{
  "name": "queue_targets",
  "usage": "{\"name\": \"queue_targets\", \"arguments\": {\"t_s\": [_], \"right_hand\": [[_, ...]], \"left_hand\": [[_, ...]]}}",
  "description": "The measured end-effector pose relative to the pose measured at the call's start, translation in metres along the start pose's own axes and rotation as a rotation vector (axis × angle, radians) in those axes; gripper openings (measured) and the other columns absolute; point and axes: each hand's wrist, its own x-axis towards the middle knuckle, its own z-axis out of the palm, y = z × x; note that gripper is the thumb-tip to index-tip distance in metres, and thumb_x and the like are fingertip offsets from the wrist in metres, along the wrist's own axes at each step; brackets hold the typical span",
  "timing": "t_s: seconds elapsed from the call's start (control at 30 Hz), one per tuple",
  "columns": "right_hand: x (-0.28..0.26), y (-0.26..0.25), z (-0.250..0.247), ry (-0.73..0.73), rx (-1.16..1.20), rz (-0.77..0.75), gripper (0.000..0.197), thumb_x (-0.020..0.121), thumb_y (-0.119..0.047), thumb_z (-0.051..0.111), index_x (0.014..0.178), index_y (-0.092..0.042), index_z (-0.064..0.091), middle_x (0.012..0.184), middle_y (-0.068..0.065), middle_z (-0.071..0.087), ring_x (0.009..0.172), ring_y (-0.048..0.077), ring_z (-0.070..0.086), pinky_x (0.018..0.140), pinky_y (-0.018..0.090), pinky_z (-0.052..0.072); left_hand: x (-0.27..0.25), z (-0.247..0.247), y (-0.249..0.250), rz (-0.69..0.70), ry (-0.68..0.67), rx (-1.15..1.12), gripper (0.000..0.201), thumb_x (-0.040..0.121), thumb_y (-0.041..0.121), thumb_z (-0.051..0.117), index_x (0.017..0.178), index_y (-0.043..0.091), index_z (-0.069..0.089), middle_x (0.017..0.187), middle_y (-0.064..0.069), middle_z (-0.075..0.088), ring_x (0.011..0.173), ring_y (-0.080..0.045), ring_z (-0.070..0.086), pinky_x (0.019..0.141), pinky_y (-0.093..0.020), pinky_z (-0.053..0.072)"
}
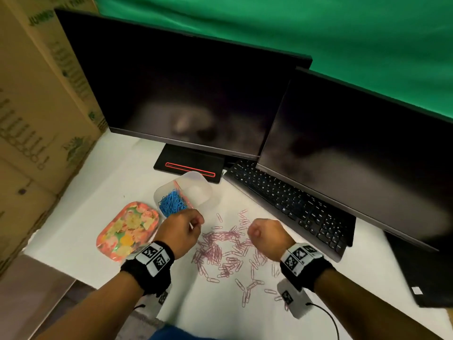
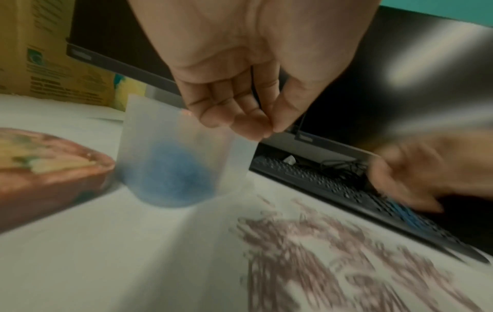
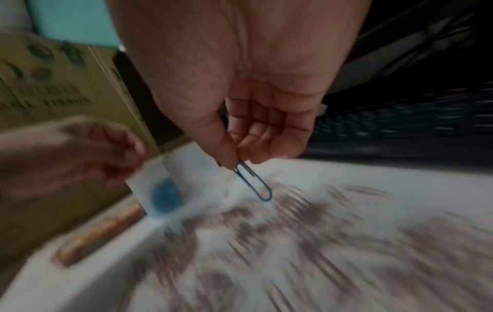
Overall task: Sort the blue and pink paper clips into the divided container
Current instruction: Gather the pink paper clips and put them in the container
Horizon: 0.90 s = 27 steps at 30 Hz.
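Observation:
A translucent divided container [image 1: 196, 179] stands behind my hands, with blue paper clips [image 1: 171, 203] heaped in its left compartment. Many pink paper clips [image 1: 225, 249] lie scattered on the white table between my wrists. My right hand [image 3: 240, 162] hovers over the pink pile and pinches a blue paper clip [image 3: 254, 183] between thumb and forefinger. My left hand [image 2: 266, 128] is just in front of the container [image 2: 186, 152], thumb pressed to curled fingers, and a thin wire like a clip's shows between them. Its colour is unclear. Both wrist views are blurred.
A floral tray [image 1: 127, 229] lies left of the container. Two dark monitors [image 1: 186, 94] and a black keyboard [image 1: 294, 207] close off the back and right. A cardboard box [image 1: 36, 119] walls the left side. A black flat device [image 1: 421, 273] sits at the right edge.

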Motion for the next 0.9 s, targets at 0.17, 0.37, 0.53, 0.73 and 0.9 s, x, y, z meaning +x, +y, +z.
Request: {"name": "queue_targets", "arguments": {"t_s": [0.17, 0.37, 0.53, 0.73, 0.9], "right_hand": [[0.046, -0.103, -0.007, 0.066, 0.206, -0.193, 0.013, 0.079, -0.01, 0.063, 0.078, -0.021, 0.069, 0.075, -0.003, 0.067, 0.067, 0.01, 0.059, 0.07, 0.023, 0.053], [0.086, -0.167, 0.017, 0.028, 0.202, -0.247, 0.014, 0.084, -0.003, 0.059, 0.084, -0.009, 0.072, 0.092, 0.003, 0.07, 0.078, 0.014, 0.063, 0.063, 0.014, 0.048], [0.089, -0.138, 0.015, -0.033, 0.115, -0.163, 0.022, 0.084, -0.011, 0.057, 0.098, -0.024, 0.068, 0.101, 0.001, 0.068, 0.088, 0.02, 0.066, 0.071, 0.026, 0.054], [0.058, -0.011, -0.002, 0.046, -0.15, 0.088, 0.026, 0.086, -0.02, 0.05, 0.102, -0.032, 0.066, 0.112, -0.002, 0.069, 0.089, 0.018, 0.067, 0.079, 0.026, 0.056], [0.027, 0.044, 0.019, -0.024, -0.189, 0.133, 0.056, 0.091, -0.017, 0.046, 0.144, -0.031, 0.036, 0.159, -0.001, 0.021, 0.141, 0.023, 0.031, 0.111, 0.036, 0.036]], "left_hand": [[-0.011, 0.012, -0.008, -0.073, -0.186, 0.11, 0.016, 0.082, 0.02, 0.058, 0.095, 0.027, 0.065, 0.095, 0.008, 0.063, 0.075, -0.012, 0.057, 0.074, -0.026, 0.05], [-0.016, 0.019, -0.012, -0.13, -0.387, 0.287, 0.034, 0.081, 0.026, 0.056, 0.115, 0.024, 0.056, 0.11, -0.001, 0.053, 0.101, -0.025, 0.06, 0.082, -0.034, 0.051], [-0.018, 0.026, -0.012, -0.046, -0.422, 0.348, 0.046, 0.086, 0.027, 0.054, 0.131, 0.019, 0.047, 0.125, -0.002, 0.048, 0.116, -0.025, 0.05, 0.091, -0.036, 0.048], [-0.015, 0.05, -0.015, -0.111, -0.323, 0.297, 0.082, 0.075, 0.04, 0.062, 0.146, 0.029, 0.022, 0.147, -0.003, 0.024, 0.133, -0.026, 0.033, 0.104, -0.04, 0.042], [0.003, 0.071, -0.003, -0.065, -0.391, 0.335, 0.093, 0.081, 0.056, 0.053, 0.153, 0.024, 0.003, 0.161, -0.009, -0.004, 0.149, -0.03, -0.001, 0.12, -0.043, 0.016]]}}
